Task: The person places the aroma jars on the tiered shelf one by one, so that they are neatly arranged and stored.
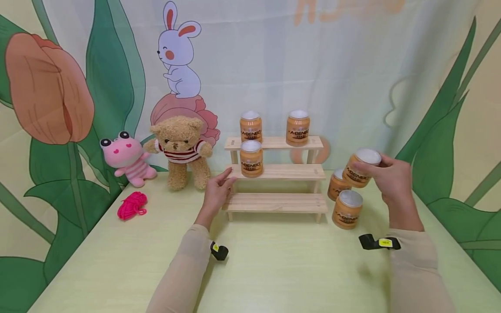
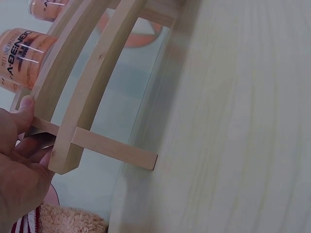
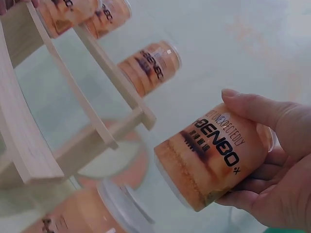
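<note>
A three-tier wooden shelf (image 1: 276, 202) stands on the table. My left hand (image 1: 217, 191) holds its left end at the middle tier; in the left wrist view, the thumb lies against the plank and the other fingers are partly hidden behind the side support. My right hand (image 1: 393, 178) grips an orange can (image 1: 357, 176) with a silvery lid, lifted and tilted to the shelf's right. Below it, two similar cans, a rear can (image 1: 337, 187) and a front can (image 1: 347, 213), stand on the table. One can (image 1: 252, 163) sits on the middle tier.
Along the top tier stand a left can (image 1: 250, 124) and a right can (image 1: 298, 130). Left of the shelf are a teddy bear (image 1: 180, 152), a pink frog plush (image 1: 127, 158) and a bundle of pink yarn (image 1: 133, 206). A printed curtain (image 1: 352, 65) hangs behind.
</note>
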The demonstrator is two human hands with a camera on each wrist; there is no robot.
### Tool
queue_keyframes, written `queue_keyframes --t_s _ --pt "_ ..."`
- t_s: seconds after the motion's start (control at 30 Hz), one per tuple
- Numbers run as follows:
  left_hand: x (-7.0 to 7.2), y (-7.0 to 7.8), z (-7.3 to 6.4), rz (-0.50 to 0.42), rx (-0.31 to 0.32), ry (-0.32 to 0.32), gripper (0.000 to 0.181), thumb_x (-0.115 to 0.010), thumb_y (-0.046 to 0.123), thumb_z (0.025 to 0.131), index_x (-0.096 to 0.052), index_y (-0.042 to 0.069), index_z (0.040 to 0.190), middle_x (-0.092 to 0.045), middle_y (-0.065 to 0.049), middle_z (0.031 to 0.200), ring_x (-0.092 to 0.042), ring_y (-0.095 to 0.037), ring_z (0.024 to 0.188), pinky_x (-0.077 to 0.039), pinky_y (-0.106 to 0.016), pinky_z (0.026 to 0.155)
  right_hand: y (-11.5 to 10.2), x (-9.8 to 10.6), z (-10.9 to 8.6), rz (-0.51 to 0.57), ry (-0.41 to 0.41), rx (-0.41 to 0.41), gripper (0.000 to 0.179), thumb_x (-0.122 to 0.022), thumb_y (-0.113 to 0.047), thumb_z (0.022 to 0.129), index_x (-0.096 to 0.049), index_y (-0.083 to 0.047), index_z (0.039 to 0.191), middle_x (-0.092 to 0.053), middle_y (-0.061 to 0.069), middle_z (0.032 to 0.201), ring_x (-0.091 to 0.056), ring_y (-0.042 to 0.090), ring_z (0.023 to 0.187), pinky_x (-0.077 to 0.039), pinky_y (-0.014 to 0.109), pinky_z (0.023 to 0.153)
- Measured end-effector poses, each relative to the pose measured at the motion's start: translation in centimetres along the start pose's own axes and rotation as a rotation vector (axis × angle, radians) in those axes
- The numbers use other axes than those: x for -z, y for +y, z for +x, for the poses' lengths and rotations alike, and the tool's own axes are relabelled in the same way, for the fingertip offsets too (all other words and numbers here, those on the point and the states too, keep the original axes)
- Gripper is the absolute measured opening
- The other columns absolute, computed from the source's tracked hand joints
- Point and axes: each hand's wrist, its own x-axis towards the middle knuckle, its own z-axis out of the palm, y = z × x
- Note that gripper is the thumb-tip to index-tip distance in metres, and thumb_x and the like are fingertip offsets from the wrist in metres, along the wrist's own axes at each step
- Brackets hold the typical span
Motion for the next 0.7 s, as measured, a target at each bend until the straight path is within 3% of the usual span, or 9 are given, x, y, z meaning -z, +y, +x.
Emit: queue_keyframes --t_s 0.13,0.23,0.37,0.47,0.7 --pt "0.0 0.1 0.0 0.000 0.000 0.002 0.042 -0.068 0.017 0.097 -0.061 0.013 0.139 -0.066 -0.025 0.099 -0.045 -0.010 0.058 -0.035 -0.017 0.049 -0.8 -1.5 -0.3 0.031 -0.045 0.053 0.081 -0.087 -0.044 0.075 -0.059 -0.007 0.141 -0.066 -0.004 0.118 -0.053 0.015 0.115 -0.043 0.042 0.100" --pt "0.0 0.2 0.0 -0.003 0.003 0.006 0.042 -0.067 0.017 0.098 -0.061 0.013 0.139 -0.069 -0.018 0.101 -0.044 -0.008 0.056 -0.034 -0.018 0.048 -1.3 -2.8 -0.7 0.039 -0.095 0.089 0.080 -0.087 -0.042 0.076 -0.058 -0.006 0.141 -0.067 -0.001 0.119 -0.054 0.016 0.115 -0.042 0.045 0.101" --pt "0.1 0.3 0.1 -0.009 0.007 0.013 0.042 -0.067 0.017 0.098 -0.062 0.012 0.139 -0.071 -0.011 0.103 -0.043 -0.007 0.054 -0.034 -0.018 0.048 -1.9 -4.7 -1.1 0.038 -0.150 0.115 0.079 -0.087 -0.042 0.077 -0.059 -0.006 0.140 -0.067 0.005 0.121 -0.057 0.016 0.112 -0.047 0.036 0.094" --pt "0.1 0.2 0.1 -0.012 0.007 0.012 0.042 -0.068 0.016 0.097 -0.062 0.012 0.138 -0.071 -0.013 0.105 -0.045 -0.008 0.056 -0.035 -0.017 0.048 -2.2 -6.1 -1.2 0.038 -0.173 0.129 0.079 -0.088 -0.042 0.076 -0.059 -0.006 0.140 -0.066 0.010 0.125 -0.058 0.016 0.110 -0.049 0.030 0.089" --pt "-0.1 0.1 0.0 -0.020 0.000 0.007 0.041 -0.068 0.014 0.097 -0.062 0.009 0.137 -0.071 -0.016 0.104 -0.045 -0.008 0.056 -0.035 -0.018 0.048 -3.0 -9.5 -0.7 0.018 -0.221 0.166 0.070 -0.088 -0.043 0.076 -0.067 -0.005 0.131 -0.068 0.011 0.120 -0.058 0.019 0.109 -0.047 0.038 0.092"
